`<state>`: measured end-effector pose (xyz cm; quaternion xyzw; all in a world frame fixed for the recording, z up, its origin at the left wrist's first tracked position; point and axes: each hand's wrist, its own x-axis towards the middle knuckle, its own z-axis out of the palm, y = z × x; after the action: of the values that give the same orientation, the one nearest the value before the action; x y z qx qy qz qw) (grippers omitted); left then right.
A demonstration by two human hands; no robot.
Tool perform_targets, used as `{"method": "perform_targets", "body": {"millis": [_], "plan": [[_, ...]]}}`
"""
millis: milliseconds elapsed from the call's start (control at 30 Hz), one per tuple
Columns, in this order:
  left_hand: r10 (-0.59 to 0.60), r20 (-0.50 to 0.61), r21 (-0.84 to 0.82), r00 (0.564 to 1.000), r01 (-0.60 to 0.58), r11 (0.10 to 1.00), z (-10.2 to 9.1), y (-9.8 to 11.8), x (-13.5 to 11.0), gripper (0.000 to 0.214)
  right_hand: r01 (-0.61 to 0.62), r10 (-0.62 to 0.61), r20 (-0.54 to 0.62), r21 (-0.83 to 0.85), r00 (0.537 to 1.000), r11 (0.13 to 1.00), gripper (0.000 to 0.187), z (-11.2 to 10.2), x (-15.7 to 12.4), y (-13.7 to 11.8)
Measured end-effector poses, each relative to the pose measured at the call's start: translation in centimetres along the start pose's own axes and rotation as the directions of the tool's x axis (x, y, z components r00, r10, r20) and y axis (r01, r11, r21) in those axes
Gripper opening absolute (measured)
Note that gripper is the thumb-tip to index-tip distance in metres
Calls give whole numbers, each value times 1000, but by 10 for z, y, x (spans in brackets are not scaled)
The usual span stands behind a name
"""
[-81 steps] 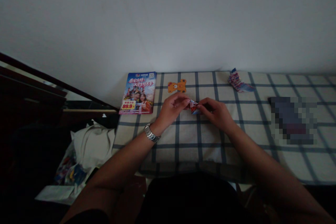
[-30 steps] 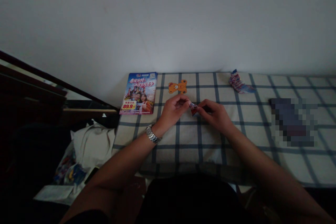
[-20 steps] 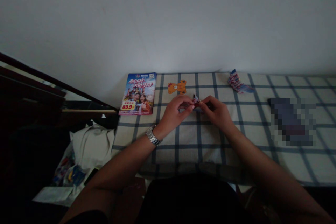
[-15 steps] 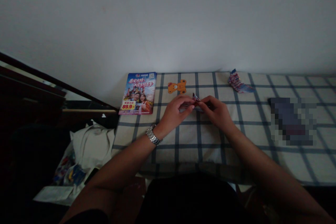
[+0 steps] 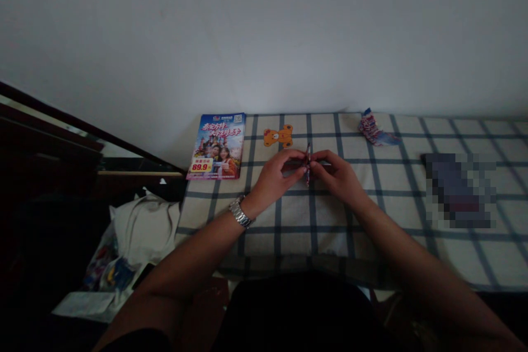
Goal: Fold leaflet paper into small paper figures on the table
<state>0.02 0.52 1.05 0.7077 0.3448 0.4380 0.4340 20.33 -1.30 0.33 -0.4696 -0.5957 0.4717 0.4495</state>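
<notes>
My left hand [image 5: 277, 176] and my right hand [image 5: 336, 174] meet above the checked tablecloth [image 5: 313, 214], both pinching a small folded piece of printed paper [image 5: 307, 164]. The paper stands on edge between my fingertips, red and blue, seen almost edge-on. A metal watch [image 5: 239, 213] is on my left wrist. Just behind my left hand lies an orange bear-shaped cutout [image 5: 279, 136].
A colourful flyer [image 5: 216, 146] lies at the table's back left corner. A pile of folded printed papers [image 5: 373, 128] sits at the back, near the wall. A blurred dark object [image 5: 460, 190] lies at the right. Bags and cloth [image 5: 140, 228] lie on the floor at the left.
The folded paper has turned from lying tilted between my fingers to standing on edge. Both hands shifted slightly away from me and closer together.
</notes>
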Motion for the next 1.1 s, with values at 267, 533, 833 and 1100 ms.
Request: {"method": "perform_targets", "body": {"millis": [267,533,833,1100], "plan": [[-40,-24,-107,999,38,994,1,-6,-2,30,-29,27,29,57,999,998,28,2,-1,-3],[-101,-40,-136,994,95,986,0,-8,-1,34,12,-11,33,-22,999,1000,28,4,-2,-2],[-97,-43,-99,994,92,991,0,-8,-1,33,30,-25,56,-88,998,996,26,2,-2,-2],[-86,-49,-55,995,84,995,-2,-10,-2,35,13,-11,34,-51,999,999,24,4,-2,-4]]}}
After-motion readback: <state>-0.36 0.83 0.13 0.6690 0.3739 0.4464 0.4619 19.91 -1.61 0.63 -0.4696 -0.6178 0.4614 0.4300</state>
